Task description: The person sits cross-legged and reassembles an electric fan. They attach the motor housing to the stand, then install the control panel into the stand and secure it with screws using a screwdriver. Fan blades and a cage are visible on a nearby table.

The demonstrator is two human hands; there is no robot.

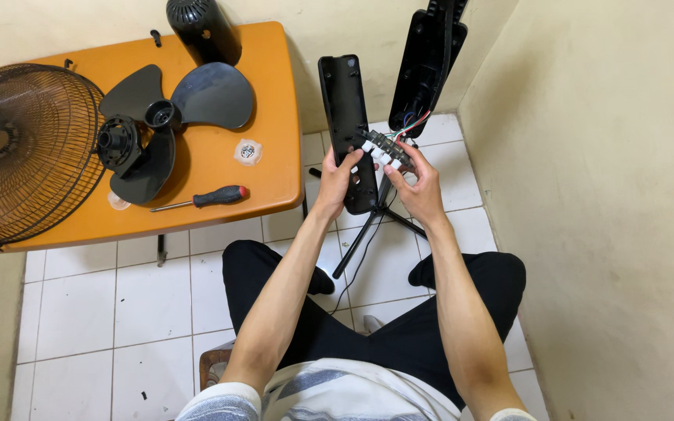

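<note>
- Table [220, 168], orange, at upper left: fan guard [21, 152], black fan blade [165, 121], red-handled screwdriver [208, 197] on it.
- Black cover [346, 117], long, upright over the tiled floor, in front of the knees.
- Left hand [339, 181]: fingers wrapped round the cover's lower end.
- Right hand [417, 187]: fingertips pinch the switch block [388, 150], white buttons, wires running to the rear housing [427, 66].

orange table [220, 168], black fan blade [204, 97], red-handled screwdriver [200, 199]

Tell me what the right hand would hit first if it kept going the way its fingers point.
Probably the switch block with white buttons, which the right hand already touches; beyond it is the black panel in the left hand.
</note>
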